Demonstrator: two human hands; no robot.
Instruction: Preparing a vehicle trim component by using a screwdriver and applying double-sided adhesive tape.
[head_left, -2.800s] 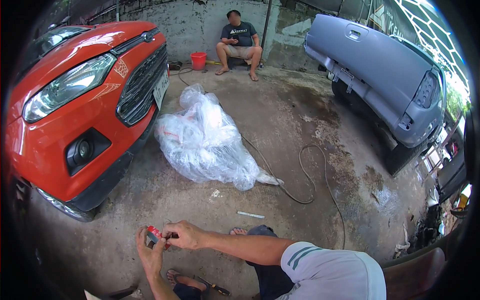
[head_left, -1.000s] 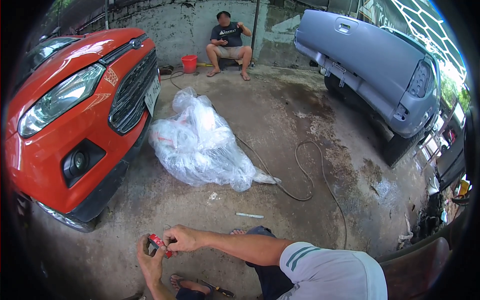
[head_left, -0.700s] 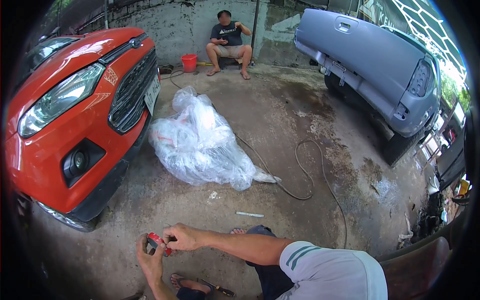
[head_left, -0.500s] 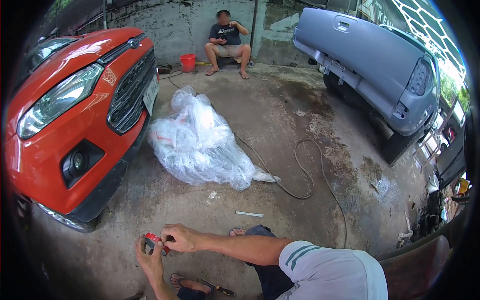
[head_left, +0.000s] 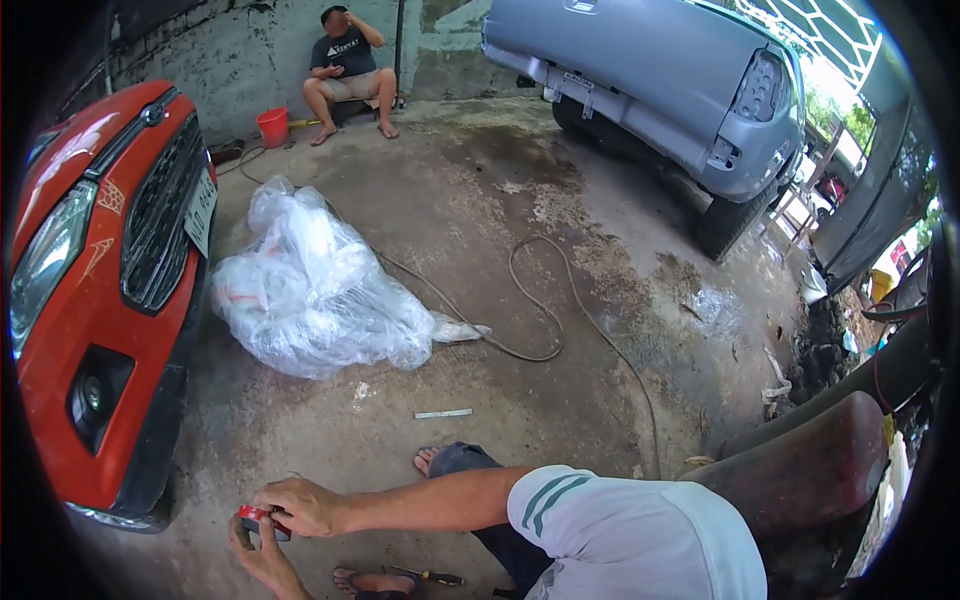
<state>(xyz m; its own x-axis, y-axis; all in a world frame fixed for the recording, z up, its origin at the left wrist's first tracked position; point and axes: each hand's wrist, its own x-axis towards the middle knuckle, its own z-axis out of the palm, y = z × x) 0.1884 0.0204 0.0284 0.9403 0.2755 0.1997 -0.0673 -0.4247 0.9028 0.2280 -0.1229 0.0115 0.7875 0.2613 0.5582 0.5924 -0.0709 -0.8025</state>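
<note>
The person's hands are together at the lower left, in front of the red car [head_left: 115,300]. The left hand [head_left: 265,562] is clamped on a small red-and-dark roll [head_left: 251,513], which sits up off the floor [head_left: 330,430] between finger and thumb. The right hand [head_left: 302,507] reaches across from the right with its fingers curled against the roll; whether the fingertips pinch it cannot be told.

Below the hands, a screwdriver [head_left: 440,578] lies on the floor beside the person's sandalled foot [head_left: 375,582]. A thin pale strip [head_left: 443,413] lies farther forward, near a large heap of clear plastic [head_left: 315,285]. A long hose [head_left: 575,275] loops across the floor to the right of the heap. Beyond it stands a grey pickup truck [head_left: 640,85]. A second person [head_left: 347,60] sits against the wall [head_left: 225,60], beside a red bucket [head_left: 271,127].
</note>
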